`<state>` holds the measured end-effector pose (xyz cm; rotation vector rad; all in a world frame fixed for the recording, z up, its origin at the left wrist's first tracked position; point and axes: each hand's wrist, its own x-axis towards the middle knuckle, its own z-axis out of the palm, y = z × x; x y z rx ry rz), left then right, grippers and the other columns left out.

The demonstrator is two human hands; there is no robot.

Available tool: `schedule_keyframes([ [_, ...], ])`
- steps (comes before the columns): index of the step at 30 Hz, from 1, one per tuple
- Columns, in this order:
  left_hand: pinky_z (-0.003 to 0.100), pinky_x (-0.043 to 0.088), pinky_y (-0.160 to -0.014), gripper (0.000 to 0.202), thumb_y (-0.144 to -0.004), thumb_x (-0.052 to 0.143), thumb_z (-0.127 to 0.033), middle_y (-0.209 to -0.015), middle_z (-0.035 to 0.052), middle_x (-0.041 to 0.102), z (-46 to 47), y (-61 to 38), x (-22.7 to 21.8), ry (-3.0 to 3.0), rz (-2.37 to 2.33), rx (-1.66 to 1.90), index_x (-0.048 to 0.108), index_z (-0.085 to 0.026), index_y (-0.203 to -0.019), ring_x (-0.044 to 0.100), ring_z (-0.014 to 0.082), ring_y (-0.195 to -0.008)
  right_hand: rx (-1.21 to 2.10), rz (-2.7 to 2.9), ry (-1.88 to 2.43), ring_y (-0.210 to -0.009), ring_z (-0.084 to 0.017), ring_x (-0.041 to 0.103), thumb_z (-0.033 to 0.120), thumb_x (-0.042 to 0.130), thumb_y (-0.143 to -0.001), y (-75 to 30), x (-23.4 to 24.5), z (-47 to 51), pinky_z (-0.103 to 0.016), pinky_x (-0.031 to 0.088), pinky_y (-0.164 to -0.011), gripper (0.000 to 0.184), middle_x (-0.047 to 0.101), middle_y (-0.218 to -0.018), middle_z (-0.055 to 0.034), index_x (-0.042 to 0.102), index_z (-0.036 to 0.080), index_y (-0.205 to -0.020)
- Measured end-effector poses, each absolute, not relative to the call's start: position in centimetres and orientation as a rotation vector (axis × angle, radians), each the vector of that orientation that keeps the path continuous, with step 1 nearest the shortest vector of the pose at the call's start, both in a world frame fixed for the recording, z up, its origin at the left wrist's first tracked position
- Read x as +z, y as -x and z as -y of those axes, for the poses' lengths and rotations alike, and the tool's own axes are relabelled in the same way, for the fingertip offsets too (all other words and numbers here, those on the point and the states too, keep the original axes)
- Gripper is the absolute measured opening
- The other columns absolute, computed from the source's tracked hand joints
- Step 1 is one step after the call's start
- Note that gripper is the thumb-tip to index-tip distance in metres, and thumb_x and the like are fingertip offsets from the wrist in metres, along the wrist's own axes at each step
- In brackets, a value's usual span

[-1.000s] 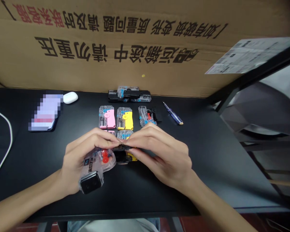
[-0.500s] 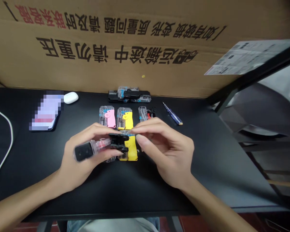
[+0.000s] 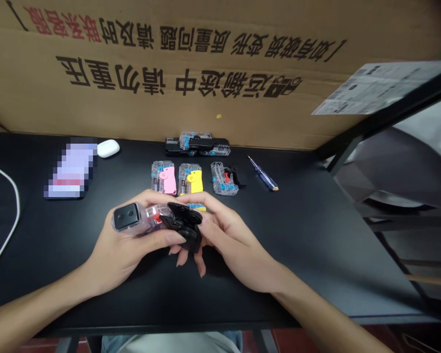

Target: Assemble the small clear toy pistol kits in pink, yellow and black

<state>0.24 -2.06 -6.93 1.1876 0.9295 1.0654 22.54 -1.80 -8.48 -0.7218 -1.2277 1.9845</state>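
My left hand (image 3: 113, 255) is wrapped round a clear-and-black plastic toy gun (image 3: 152, 218), with a black block at one end and a red part inside. At its other end two black plates (image 3: 185, 228) stand spread apart at an angle. My right hand (image 3: 238, 240) grips these plates, thumb against the round part and fingers curling beneath. Just behind the hands lie a clear toy with a pink grip (image 3: 169, 180) and one with a yellow grip (image 3: 196, 182). Another yellow-and-clear piece (image 3: 196, 207) is mostly hidden by my hands.
A clear toy gun with a red trigger (image 3: 226, 179) and a blue-handled screwdriver (image 3: 263, 174) lie behind to the right. Several black-and-clear toys (image 3: 196, 143) are stacked against the cardboard box (image 3: 147, 113). A phone (image 3: 69, 169), white case (image 3: 108, 148) and white cable (image 3: 17, 206) are left.
My right hand has moved left and taken hold of the black plates, which now stand wider apart and tilted. The red-trigger toy behind has come into fuller view.
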Motion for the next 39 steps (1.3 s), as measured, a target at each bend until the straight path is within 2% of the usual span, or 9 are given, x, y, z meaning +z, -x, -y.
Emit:
schedule_keyframes([
  [6, 0.023, 0.073, -0.07, 0.024, -0.084, 0.102, -0.019, -0.091, -0.0003, 0.088, 2.0, -0.5, -7.2, -1.161, -0.973, 1.158, 0.088, -0.024, -0.104, 0.086, 0.0175, -0.071, 2.12, 0.976, 0.669, -0.067, -0.012, 0.073, 0.059, 0.079, -0.109, -22.5, -8.9, 1.3, -0.015, 0.057, -0.051, 0.05, 0.08, -0.09, -0.0011, 0.067, 0.026, -0.145],
  [11, 0.026, 0.076, -0.072, 0.027, -0.093, 0.098, -0.032, -0.109, 0.0052, 0.089, 2.0, -0.7, -7.2, -1.11, -1.011, 1.217, 0.084, -0.021, -0.114, 0.089, 0.0219, -0.085, 2.038, 0.911, 0.714, -0.058, -0.007, 0.063, 0.047, 0.098, -0.096, -22.9, -8.5, 1.0, -0.014, 0.052, -0.047, 0.058, 0.073, -0.082, 0.0044, 0.073, 0.026, -0.145],
  [14, 0.029, 0.076, -0.061, 0.037, -0.101, 0.091, -0.042, -0.115, 0.0065, 0.089, 1.9, -0.7, -7.3, -0.966, -0.975, 1.218, 0.072, -0.024, -0.126, 0.089, 0.0235, -0.077, 1.856, 0.985, 0.787, -0.054, -0.007, 0.061, 0.043, 0.101, -0.092, -23.2, -8.5, 0.6, -0.016, 0.05, -0.046, 0.05, 0.074, -0.08, 0.0036, 0.08, 0.025, -0.133],
  [17, 0.029, 0.069, -0.044, 0.036, -0.108, 0.08, -0.051, -0.102, 0.0032, 0.087, 1.8, -0.5, -7.3, -0.916, -0.943, 1.162, 0.063, -0.025, -0.127, 0.082, 0.022, -0.055, 1.604, 1.112, 0.894, -0.05, -0.008, 0.06, 0.042, 0.102, -0.091, -23.6, -8.7, 0.3, -0.018, 0.046, -0.042, 0.038, 0.073, -0.075, 0.0029, 0.084, 0.024, -0.119],
  [19, 0.027, 0.061, -0.035, 0.036, -0.111, 0.073, -0.054, -0.095, 0.0024, 0.085, 1.7, -0.5, -7.3, -0.903, -0.942, 1.136, 0.061, -0.024, -0.125, 0.076, 0.0194, -0.045, 1.381, 1.228, 0.934, -0.057, -0.011, 0.069, 0.035, 0.103, -0.089, -23.7, -8.8, 0.3, -0.02, 0.047, -0.042, 0.033, 0.079, -0.091, -0.0009, 0.086, 0.025, -0.115],
  [22, 0.024, 0.057, -0.031, 0.035, -0.113, 0.071, -0.052, -0.093, 0.0015, 0.083, 1.5, -0.6, -7.1, -0.861, -0.949, 1.126, 0.061, -0.022, -0.127, 0.07, 0.0159, -0.041, 0.97, 1.476, 0.913, -0.091, -0.019, 0.084, 0.018, 0.099, -0.091, -23.8, -9.0, 0.6, -0.025, 0.061, -0.057, 0.03, 0.084, -0.121, -0.0055, 0.088, 0.03, -0.117],
  [27, 0.022, 0.061, -0.038, 0.033, -0.111, 0.075, -0.047, -0.077, -0.0036, 0.079, 1.6, -0.7, -6.8, -0.837, -0.909, 1.082, 0.061, -0.023, -0.127, 0.072, 0.0156, -0.045, 0.461, 1.797, 0.861, -0.12, -0.027, 0.082, 0.003, 0.083, -0.099, -23.9, -9.6, 0.9, -0.041, 0.072, -0.087, 0.045, 0.083, -0.142, -0.009, 0.088, 0.035, -0.131],
  [34, 0.024, 0.061, -0.039, 0.042, -0.111, 0.074, -0.058, -0.056, -0.0061, 0.073, 1.5, -0.7, -7.0, -0.891, -0.914, 0.981, 0.056, -0.025, -0.131, 0.067, 0.0179, -0.038, 0.398, 1.818, 0.839, -0.129, -0.032, 0.08, 0.005, 0.088, -0.094, -23.7, -9.4, 0.8, -0.051, 0.071, -0.105, 0.049, 0.081, -0.144, -0.0112, 0.088, 0.034, -0.133],
  [39, 0.021, 0.056, -0.035, 0.036, -0.112, 0.069, -0.059, -0.052, -0.0051, 0.071, 1.6, -0.6, -7.1, -0.878, -0.939, 0.95, 0.056, -0.026, -0.116, 0.066, 0.0187, -0.036, 0.395, 1.842, 0.841, -0.128, -0.031, 0.08, 0.007, 0.087, -0.096, -24.0, -9.3, 0.6, -0.048, 0.073, -0.098, 0.046, 0.08, -0.146, -0.0121, 0.088, 0.034, -0.133],
])
